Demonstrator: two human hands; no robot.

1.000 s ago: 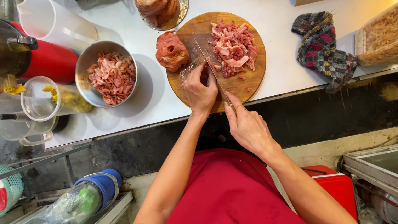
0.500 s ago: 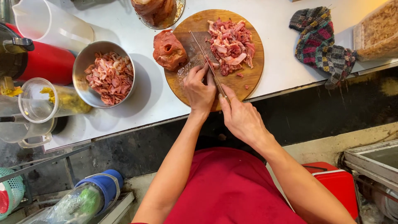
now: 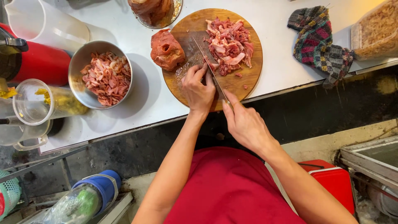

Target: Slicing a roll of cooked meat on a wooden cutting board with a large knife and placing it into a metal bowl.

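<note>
Fingers of the right hand (image 3: pixel 244 122) are wrapped around the handle of a knife (image 3: pixel 209 66), forefinger stretched along its spine, so that hand is closed in a firm grip. The blade runs away from the person at a slant across the round wooden cutting board (image 3: pixel 244 81), its tip reaching toward the middle of the board. Just to the left of the blade, the left hand (image 3: pixel 198 89) rests knuckles-up on the board with its fingers curled down, the fingertips pressing on something that is hidden beneath them; what it pins cannot be told.

On the far right part of the board lies a heap of chopped pink meat (image 3: pixel 229 45), touching the blade's side. On the board's left edge sits a whole reddish lump of meat (image 3: pixel 166 49), uncut, half overhanging onto the white table (image 3: pixel 282 49).

Left of the board stands a round metal bowl (image 3: pixel 78 66) filled with more chopped meat. Beyond it are a white plastic jug (image 3: pixel 41 25), a red container (image 3: pixel 39 64) and a clear cup (image 3: pixel 31 101) lying beside yellow matter. At the far edge of the table a metal dish (image 3: pixel 176 14) holds brownish meat. To the right lies a knitted striped cloth (image 3: pixel 317 43), near a clear tub (image 3: pixel 375 31).
</note>
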